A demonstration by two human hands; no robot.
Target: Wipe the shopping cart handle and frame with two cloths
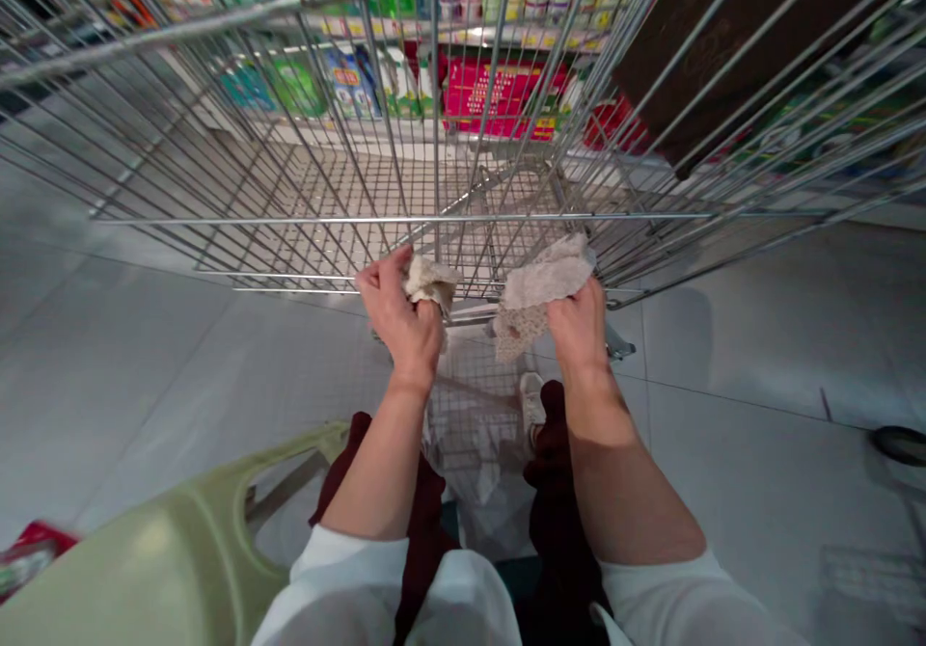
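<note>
A wire shopping cart [347, 219] stands before me, its metal bars reaching across the view. My left hand [409, 313] is closed on a crumpled beige cloth [432, 282] at the cart's lower near bars. To its right, my right hand [579, 323] grips a greyish-white cloth [542, 280] whose loose part hangs down, speckled and dingy. Both cloths are close to the cart's lower wires; whether they touch the metal I cannot tell. Each hand partly covers the cloth it holds.
Beyond the cart are shelves with bright packets [499, 92] and bottles. A dark brown sheet or bag [694, 48] is at the upper right. A pale green plastic chair or stool [166, 550] stands at lower left, near a red packet [36, 550]. Grey tiles [730, 337] form the floor.
</note>
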